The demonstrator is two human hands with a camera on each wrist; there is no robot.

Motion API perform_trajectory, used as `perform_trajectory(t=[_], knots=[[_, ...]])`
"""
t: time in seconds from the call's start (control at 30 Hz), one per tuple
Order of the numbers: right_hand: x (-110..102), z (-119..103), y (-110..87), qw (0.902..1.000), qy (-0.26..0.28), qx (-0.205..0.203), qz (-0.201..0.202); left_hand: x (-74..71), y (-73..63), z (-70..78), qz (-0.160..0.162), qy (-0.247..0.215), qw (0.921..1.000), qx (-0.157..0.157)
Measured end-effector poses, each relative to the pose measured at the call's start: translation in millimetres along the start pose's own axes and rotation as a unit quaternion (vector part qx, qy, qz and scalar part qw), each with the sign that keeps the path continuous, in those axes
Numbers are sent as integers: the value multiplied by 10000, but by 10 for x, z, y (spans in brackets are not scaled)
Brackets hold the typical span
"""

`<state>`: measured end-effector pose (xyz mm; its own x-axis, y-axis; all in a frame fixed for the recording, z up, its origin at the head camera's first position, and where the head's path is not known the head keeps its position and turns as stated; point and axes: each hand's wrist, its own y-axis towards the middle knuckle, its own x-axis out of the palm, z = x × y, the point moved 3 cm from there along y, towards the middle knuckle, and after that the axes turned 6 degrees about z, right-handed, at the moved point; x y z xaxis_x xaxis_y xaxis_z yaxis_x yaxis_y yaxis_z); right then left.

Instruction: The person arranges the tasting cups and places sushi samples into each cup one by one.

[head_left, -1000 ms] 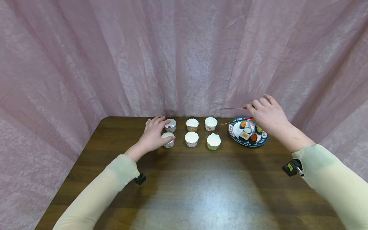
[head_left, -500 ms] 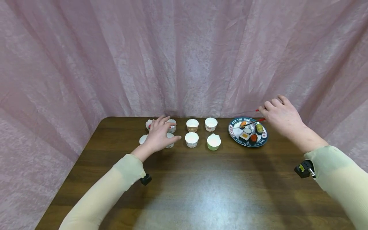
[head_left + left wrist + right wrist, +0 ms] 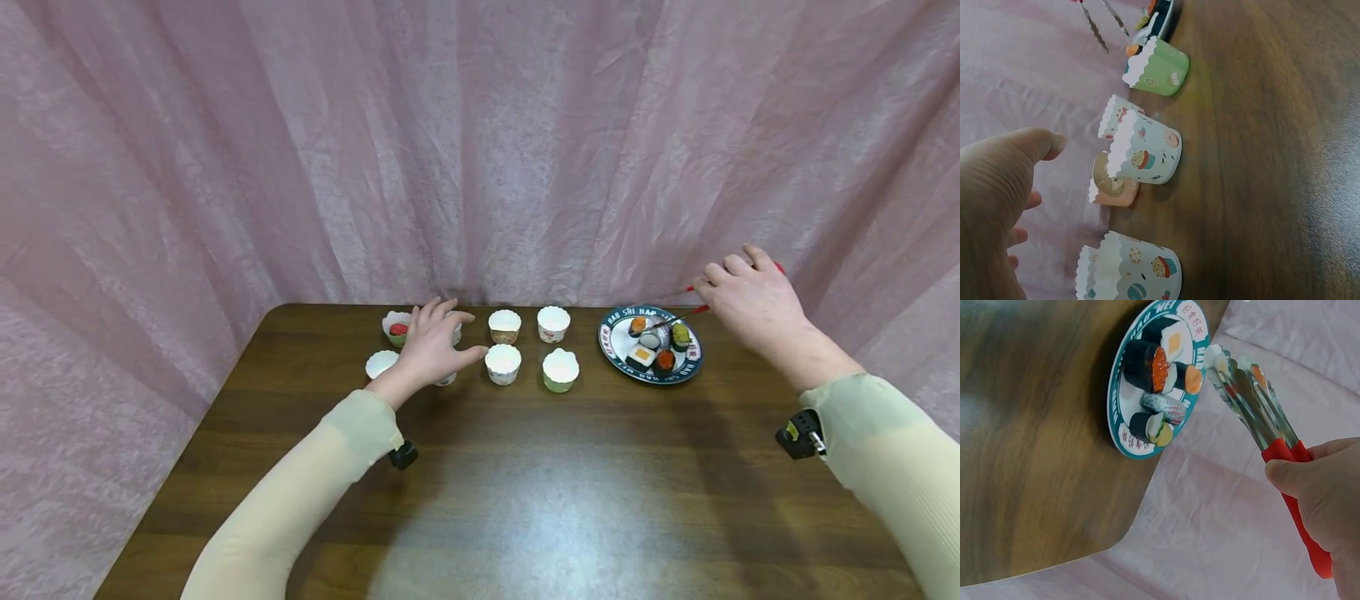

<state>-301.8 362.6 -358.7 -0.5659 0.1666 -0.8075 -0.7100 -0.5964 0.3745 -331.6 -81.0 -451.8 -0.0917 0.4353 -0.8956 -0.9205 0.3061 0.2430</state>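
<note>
My left hand (image 3: 431, 354) hovers over the left part of two rows of paper baking cups, fingers spread, with nothing in it. Its thumb is nearest the front middle cup (image 3: 502, 367). Behind the hand, two cups are partly hidden. The back left cup (image 3: 397, 340) contains a red piece (image 3: 398, 329). My right hand (image 3: 750, 300) holds red-handled metal tongs (image 3: 1260, 415), whose arms stand apart. The tips reach over a round plate (image 3: 652, 381) with a dark patterned rim. On it sit several sushi pieces (image 3: 1142, 364), some topped orange, green or yellow.
The back middle cup (image 3: 505, 327), a back right cup (image 3: 553, 325) and a green front right cup (image 3: 558, 371) stand left of the plate. A pink curtain (image 3: 480, 150) hangs behind the brown wooden table (image 3: 525, 475).
My right hand has drawn the tongs rightward, from left of the plate to over it. My left hand has shifted right, uncovering the left cups and the red piece.
</note>
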Motion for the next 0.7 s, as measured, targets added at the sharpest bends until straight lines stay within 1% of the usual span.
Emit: perform_trajectory(t=[0.1, 0.3, 0.37, 0.43, 0.53, 0.7], knots=[[13, 41, -2, 10000, -52, 34, 3, 35, 43, 3, -10, 42, 10000, -57], [37, 100, 18, 9991, -79, -125, 394, 124, 146, 13, -42, 91, 9998, -195], [44, 105, 25, 9990, -94, -170, 414, 156, 177, 22, -100, 101, 9996, -237], [61, 104, 35, 9992, -153, -199, 311, 181, 203, 33, -173, 93, 9994, -282], [82, 93, 61, 9992, -308, -234, 34, 209, 241, 52, -253, 109, 9991, -332], [126, 61, 142, 9973, -580, -356, -282, 235, 304, 66, -251, 92, 9987, -437]])
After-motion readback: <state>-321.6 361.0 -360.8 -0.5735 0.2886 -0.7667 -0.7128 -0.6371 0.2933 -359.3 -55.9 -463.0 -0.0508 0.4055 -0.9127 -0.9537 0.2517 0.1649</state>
